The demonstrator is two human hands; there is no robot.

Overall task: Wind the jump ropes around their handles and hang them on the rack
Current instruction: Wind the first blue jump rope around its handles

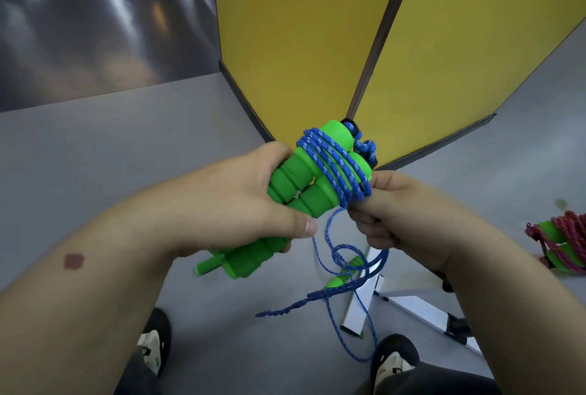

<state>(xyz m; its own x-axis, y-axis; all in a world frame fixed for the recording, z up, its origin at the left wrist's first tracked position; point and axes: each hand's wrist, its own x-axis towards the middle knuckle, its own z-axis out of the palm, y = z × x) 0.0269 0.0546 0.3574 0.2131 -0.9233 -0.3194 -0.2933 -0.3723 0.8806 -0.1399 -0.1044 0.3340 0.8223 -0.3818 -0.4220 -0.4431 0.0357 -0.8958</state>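
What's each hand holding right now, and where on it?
Left hand grips the paired green handles around their middle. Right hand holds the blue rope beside the coils, loose rope trailing below it.

You've got two hands in view, left hand [253, 201] and right hand [399, 214]. Two green handles [304, 185] bundled together, one blue rope [333, 166] with about five turns round them. One pink-roped bundle [561, 242] off at your right, two yellow panels [301, 30], two shoes [153, 347], plus one more green handle [337, 280] down on the floor.
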